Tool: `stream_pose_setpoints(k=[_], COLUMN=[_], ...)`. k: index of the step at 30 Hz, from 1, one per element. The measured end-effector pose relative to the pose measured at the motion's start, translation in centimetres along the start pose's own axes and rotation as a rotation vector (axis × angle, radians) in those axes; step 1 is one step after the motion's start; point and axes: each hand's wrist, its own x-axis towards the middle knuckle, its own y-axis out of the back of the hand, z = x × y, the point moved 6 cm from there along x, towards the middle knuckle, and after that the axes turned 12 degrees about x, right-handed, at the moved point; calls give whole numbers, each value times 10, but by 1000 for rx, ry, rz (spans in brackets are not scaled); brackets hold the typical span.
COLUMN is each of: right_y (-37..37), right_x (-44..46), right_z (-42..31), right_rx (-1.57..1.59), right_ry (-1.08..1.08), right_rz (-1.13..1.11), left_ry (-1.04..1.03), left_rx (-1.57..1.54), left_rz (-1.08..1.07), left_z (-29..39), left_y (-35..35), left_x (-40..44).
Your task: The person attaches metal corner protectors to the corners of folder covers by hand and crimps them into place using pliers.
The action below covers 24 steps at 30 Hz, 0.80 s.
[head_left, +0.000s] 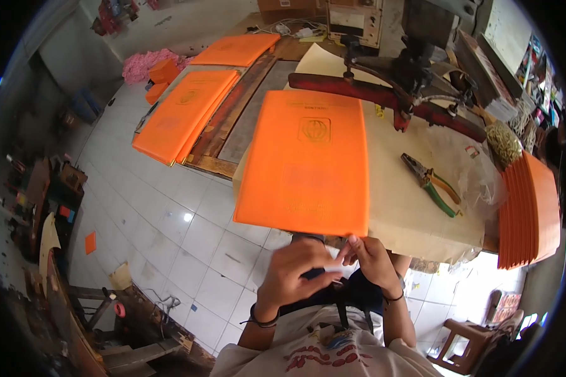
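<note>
An orange folder (308,169) with a stamped gold emblem lies flat on the paper-covered worktop, its lower edge at the front. Just below that edge is my left hand (295,273), its fingers smeared by motion and turned toward the other hand. My right hand (374,264) is at the folder's lower right corner, with thumb and fingers pinched together. A pale blur shows between the two hands; whether it is a small object I cannot make out. Pliers (431,185) with green and yellow handles lie to the right of the folder.
More orange folders (185,113) are stacked at the left, with another pile (236,49) behind. Upright orange covers (528,210) stand at the right. A dark red clamp bar (383,97) crosses behind the folder. A clear plastic bag (478,179) lies near the pliers.
</note>
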Motion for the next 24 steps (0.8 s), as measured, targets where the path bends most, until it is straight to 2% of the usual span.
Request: stream_pose_setpoints(k=[1, 4, 7, 9, 14, 16, 18, 20, 22, 24], right_y=[-3, -4, -3, 5, 52, 84, 111, 135, 163, 181], right_x=[4, 17, 15, 7, -47, -71, -93, -114, -136, -146], right_z=[-1, 11, 10, -3, -54, -82, -104, -124, -129, -131], right_rx=[-29, 43, 17, -38, 3, -88, -234, -466, -544, -548], right_ry=[33, 116, 99, 94, 245, 472, 572, 599, 641, 657], right_rz=[39, 61, 18, 5, 129, 288, 554, 827, 1043, 1158], left_ry=[-54, -62, -54, -86, -113, -100, -91, -75, -73, -69], left_rx=[182, 576, 758, 767, 730, 696, 712, 721, 733, 759], left_rz=[55, -62, -131, -134, -122, -118, -111, -110, -112, -111], left_z=[2, -26, -56, -63, -92, -101, -106, -108, -107, -105], left_y=[5, -5, -14, -12, -1, 3, 3, 0, 0, -4], left_x=[10, 23, 34, 38, 54, 61, 69, 75, 76, 74])
